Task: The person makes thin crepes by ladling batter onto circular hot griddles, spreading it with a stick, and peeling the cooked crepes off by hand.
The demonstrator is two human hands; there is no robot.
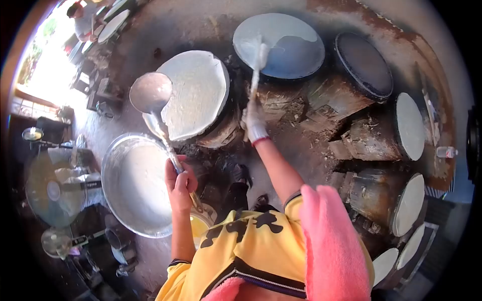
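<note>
My left hand (182, 184) is closed around the handle of a large metal ladle (150, 93). The ladle's bowl hangs over the edge of a round griddle covered by a white sheet of batter (201, 95). Below it stands a wide metal basin (104, 188) with white liquid batter (138, 183) inside. My right hand (255, 124), in a white glove, grips the handle of a batter-coated spreading tool (262, 52). The tool's head rests on a second round griddle (296, 59), where white batter covers the far and left part and the dark surface shows elsewhere.
A bare dark griddle (364, 65) stands on a brick stove at right. More white-covered griddles (410, 125) curve down the right side. A fan (54, 190) is at left, a bottle (447, 152) at far right. Another person (83, 25) works at the upper left.
</note>
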